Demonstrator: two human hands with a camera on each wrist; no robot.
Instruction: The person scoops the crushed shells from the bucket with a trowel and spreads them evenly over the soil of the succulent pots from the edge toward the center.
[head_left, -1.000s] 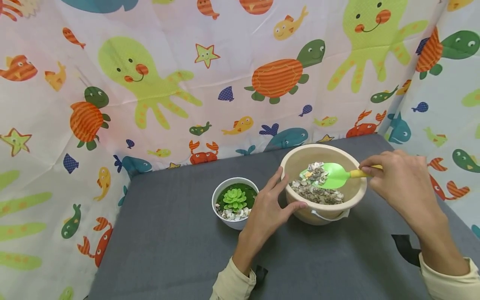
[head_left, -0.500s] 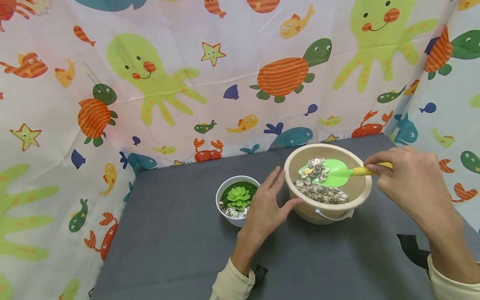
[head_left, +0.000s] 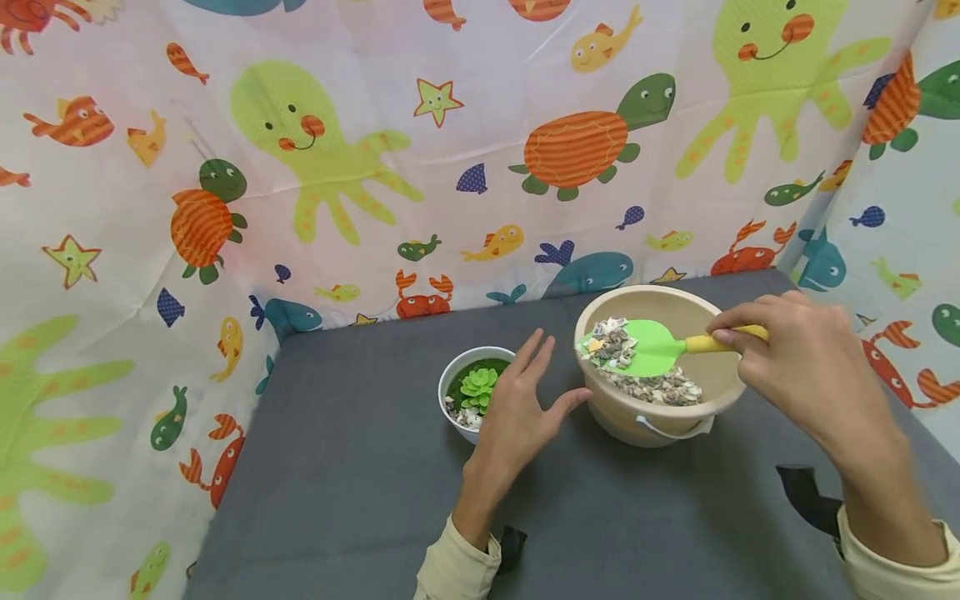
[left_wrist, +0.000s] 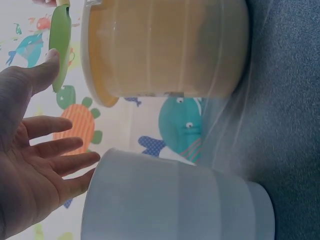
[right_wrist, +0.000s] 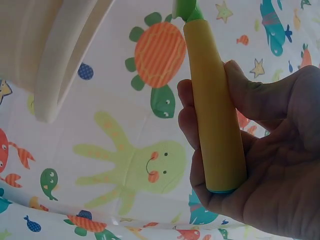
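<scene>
On the right of the gray-covered table (head_left: pixel 360 475), your right hand (head_left: pixel 806 371) grips a scoop (head_left: pixel 654 350) by its yellow handle, fingers curled closely round it, with the green blade held level above the beige bucket (head_left: pixel 626 425). A heap of shell pieces (head_left: pixel 609 343) rides on the blade, whose tip overlaps the bucket's left rim as seen from your head camera. More shell bits (head_left: pixel 671 388) lie inside, below the scoop. To the left, your left hand (head_left: pixel 513 408) is open and holds nothing, fingers extended and thumb spread toward the bucket, just beside a small white pot (head_left: pixel 463 432); whether a fingertip touches the pot's rim cannot be told. The pot stands upright near the bucket and to its left, a green succulent (head_left: pixel 477 387) inside with pale shells (head_left: pixel 467 414) at its near side, partly hidden behind your hand. Cream sleeves (head_left: pixel 459 567) cover your forearms, and on the far side hangs a curtain (head_left: pixel 450 200) printed with turtles, octopuses, crabs and whales
</scene>
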